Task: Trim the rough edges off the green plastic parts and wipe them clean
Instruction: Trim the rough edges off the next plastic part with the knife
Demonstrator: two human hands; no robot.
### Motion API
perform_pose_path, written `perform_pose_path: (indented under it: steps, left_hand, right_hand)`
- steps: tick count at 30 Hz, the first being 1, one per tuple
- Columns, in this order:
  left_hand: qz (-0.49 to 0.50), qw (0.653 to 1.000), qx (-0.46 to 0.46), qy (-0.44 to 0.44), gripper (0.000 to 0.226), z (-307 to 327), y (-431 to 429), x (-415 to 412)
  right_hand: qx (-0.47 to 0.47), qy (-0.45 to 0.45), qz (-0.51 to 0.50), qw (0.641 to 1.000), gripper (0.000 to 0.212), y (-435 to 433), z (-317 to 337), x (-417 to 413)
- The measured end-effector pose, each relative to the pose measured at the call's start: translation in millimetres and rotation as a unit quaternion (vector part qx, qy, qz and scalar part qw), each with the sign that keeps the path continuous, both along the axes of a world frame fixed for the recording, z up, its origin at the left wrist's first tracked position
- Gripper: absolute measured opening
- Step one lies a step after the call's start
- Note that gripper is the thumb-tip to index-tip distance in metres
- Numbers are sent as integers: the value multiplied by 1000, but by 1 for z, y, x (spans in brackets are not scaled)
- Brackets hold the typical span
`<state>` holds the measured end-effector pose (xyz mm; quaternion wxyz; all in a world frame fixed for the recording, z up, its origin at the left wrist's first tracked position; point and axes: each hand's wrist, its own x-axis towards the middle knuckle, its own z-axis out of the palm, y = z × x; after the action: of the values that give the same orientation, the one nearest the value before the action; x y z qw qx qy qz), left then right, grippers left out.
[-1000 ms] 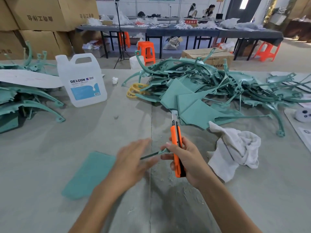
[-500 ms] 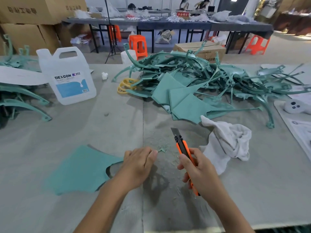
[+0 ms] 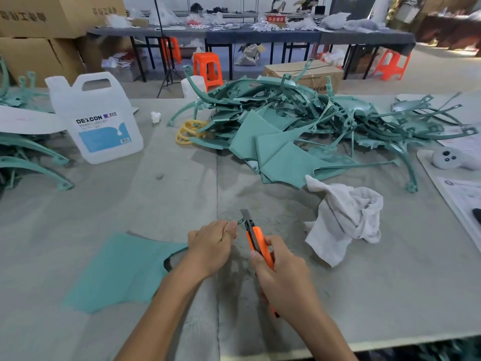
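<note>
This is a factory workshop or finishing floor, not a home or office. A broad cloth-covered counter [image 3: 104, 204] carries a tangled heap of identical green plastic parts [image 3: 286, 121], with more stacked at the left edge, beside a large white jug [image 3: 99, 121] labelled DEXCON. Big cardboard cartons [image 3: 39, 19] are piled against the far wall. Behind, long dark tables [image 3: 260, 35] hold bags and small goods under a red sign [image 3: 276, 19], with orange plastic stools [image 3: 208, 69] standing on the bare concrete floor.

i see one flat green part [image 3: 122, 272] lying near-left, its thin tip just beside the orange knife [image 3: 256, 241], blade out. a tangled heap of green parts [image 3: 299, 126] sits behind, with a crumpled white rag [image 3: 343, 222] at its near edge.
</note>
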<state>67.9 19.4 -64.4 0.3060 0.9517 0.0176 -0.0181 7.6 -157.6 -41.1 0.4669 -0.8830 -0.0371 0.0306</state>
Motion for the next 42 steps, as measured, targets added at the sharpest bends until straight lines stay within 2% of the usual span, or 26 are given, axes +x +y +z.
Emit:
perform_pose_path:
  steps: [2, 7, 10, 13, 16, 19, 23, 26, 29, 32, 34, 38, 40, 42]
  left_hand:
    - [4, 1000, 2, -5, 46, 0, 0, 1]
    - [10, 999, 23, -31, 50, 0, -3, 3]
    - [13, 999, 20, -45, 54, 0, -2, 3]
    - [19, 998, 43, -32, 55, -1, -3, 6]
    - [19, 999, 44, -22, 55, -1, -3, 5]
    - [17, 999, 37, -6, 55, 0, -2, 5]
    - [21, 999, 27, 1, 54, 3, -2, 2]
    - [24, 1000, 20, -1, 53, 5, -2, 1]
    - [14, 1000, 15, -4, 54, 5, -2, -2]
    - [10, 999, 29, -18, 39, 3, -3, -5]
    - [0, 999, 17, -42, 31, 1, -6, -9]
    - [-28, 996, 2, -85, 34, 3, -3, -21]
    - [-44, 995, 34, -82, 43, 12, 1, -30]
    - [-48, 988, 72, -126, 49, 23, 6, -48]
  right_hand:
    - [5, 3, -7, 1000, 14, 5, 0, -1]
    - [-54, 1, -37, 998, 15, 5, -2, 8]
    - [-31, 24, -62, 997, 19, 1, -2, 11]
    - [1, 3, -31, 1000, 16, 7, 1, 7]
    - [-17, -1, -13, 1000, 15, 10, 2, 9]
    - [21, 7, -26, 999, 11, 9, 7, 15]
    - [15, 9, -11, 1000, 11, 11, 5, 15]
    - [18, 25, -43, 999, 11, 3, -2, 19]
    - [115, 60, -84, 988, 8, -2, 1, 22]
    - [223, 80, -73, 969, 22, 6, 9, 29]
    - [251, 90, -71, 961, 30, 13, 13, 38]
    - [311, 141, -63, 938, 27, 21, 12, 55]
    - [301, 141, -71, 941, 28, 21, 8, 58]
    - [293, 138, -78, 943, 30, 21, 6, 60]
